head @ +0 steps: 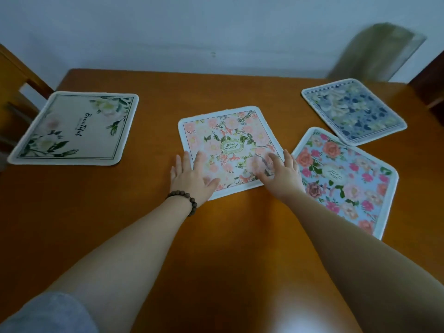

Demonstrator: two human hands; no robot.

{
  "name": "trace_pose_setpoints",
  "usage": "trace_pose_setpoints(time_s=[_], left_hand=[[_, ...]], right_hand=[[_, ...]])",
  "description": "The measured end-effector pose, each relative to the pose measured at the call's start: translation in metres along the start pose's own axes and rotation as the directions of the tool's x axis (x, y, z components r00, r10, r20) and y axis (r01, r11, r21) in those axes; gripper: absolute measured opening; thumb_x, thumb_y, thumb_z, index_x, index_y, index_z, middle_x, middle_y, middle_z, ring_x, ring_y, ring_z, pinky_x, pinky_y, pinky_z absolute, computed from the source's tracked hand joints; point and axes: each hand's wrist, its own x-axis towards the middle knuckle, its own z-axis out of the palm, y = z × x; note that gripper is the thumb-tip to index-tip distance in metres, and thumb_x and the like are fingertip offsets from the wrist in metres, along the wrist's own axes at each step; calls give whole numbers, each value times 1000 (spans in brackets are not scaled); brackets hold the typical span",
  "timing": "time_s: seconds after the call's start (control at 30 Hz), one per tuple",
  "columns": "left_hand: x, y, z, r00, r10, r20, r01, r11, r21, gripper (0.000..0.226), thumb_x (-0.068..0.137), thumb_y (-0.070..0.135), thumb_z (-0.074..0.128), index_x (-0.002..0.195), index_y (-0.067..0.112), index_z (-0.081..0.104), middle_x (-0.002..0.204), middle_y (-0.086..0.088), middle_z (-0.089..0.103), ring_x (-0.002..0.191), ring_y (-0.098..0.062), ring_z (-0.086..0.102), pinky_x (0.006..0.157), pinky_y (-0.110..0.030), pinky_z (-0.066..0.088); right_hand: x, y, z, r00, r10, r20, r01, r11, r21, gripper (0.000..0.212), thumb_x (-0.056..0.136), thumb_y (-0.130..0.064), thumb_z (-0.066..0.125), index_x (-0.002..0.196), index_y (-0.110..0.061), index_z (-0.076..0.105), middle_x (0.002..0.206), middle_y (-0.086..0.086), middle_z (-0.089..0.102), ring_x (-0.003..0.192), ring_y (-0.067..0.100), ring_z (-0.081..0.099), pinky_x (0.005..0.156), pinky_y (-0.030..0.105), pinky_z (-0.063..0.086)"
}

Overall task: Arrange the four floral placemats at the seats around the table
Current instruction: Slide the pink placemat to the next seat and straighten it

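Four floral placemats lie on the brown wooden table [216, 248]. A pink-flowered mat [225, 143] sits in the middle, turned at a slight angle. My left hand [191, 177], with a bead bracelet on the wrist, rests flat on its near left corner. My right hand [282, 175] lies flat on its near right corner, fingers spread. A cream mat with white flowers [77, 128] lies at the left edge. A light-blue mat with red and pink roses [346, 181] lies to the right, beside my right hand. A dark-blue flowered mat [353, 111] lies at the far right.
A wooden chair [14, 92] stands at the table's left side. Another dark chair [430, 80] shows at the far right. A blurred greenish shape [377, 51] stands against the pale wall behind the table.
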Motion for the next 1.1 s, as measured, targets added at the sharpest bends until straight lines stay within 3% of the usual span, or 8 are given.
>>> trace_pose_setpoints(time_s=[0.13, 0.23, 0.4, 0.5, 0.87, 1.1], left_hand=[[38, -5, 16, 999, -38, 6, 38, 999, -7, 92, 81, 75, 36, 150, 28, -2, 159, -11, -3, 144, -34, -6, 114, -49, 6], [58, -13, 23, 999, -32, 9, 32, 999, 18, 93, 80, 77, 33, 150, 28, -2, 159, -12, -2, 144, -38, -5, 114, -50, 4], [68, -17, 35, 1000, 9, 4, -10, 998, 65, 91, 79, 78, 29, 150, 30, -1, 159, -10, -4, 143, -39, -8, 113, -52, -5], [62, -16, 40, 998, 55, -13, -54, 998, 32, 88, 80, 75, 35, 149, 32, 0, 159, -9, -3, 143, -37, -11, 114, -50, -5], [8, -44, 31, 1000, 12, 21, -11, 998, -55, 85, 80, 69, 44, 147, 38, 5, 160, -5, 0, 143, -36, -14, 113, -51, 4], [-60, -68, 25, 994, -13, 106, 20, 998, -65, 89, 76, 71, 44, 148, 36, 7, 159, 0, -4, 142, -33, -16, 113, -51, 2]], right_hand=[[46, 10, 18, 998, 26, 58, -23, 998, -58, 69, 90, -64, 36, 149, -33, 16, 160, 9, -1, 145, 29, -7, 115, 53, 10], [72, 15, 25, 997, 37, 70, -32, 997, -74, 71, 85, -69, 39, 146, -40, 16, 160, 8, -4, 145, 30, -7, 114, 51, 8], [86, 19, 32, 998, 45, 47, -40, 994, -102, 77, 82, -76, 39, 146, -40, 18, 159, 12, 5, 145, 32, 2, 113, 51, 16], [79, 14, 35, 999, 28, 19, -27, 996, -83, 78, 82, -75, 38, 147, -38, 20, 159, 11, 7, 144, 30, 4, 111, 51, 22], [21, -4, 46, 994, -10, 110, 15, 999, -48, 80, 81, -73, 44, 148, -37, 19, 159, 10, 1, 145, 28, 0, 112, 51, 19], [-43, -12, 57, 982, -9, 189, 14, 1000, -23, 80, 80, -71, 48, 147, -39, 17, 160, 9, -3, 145, 27, -4, 114, 47, 14]])
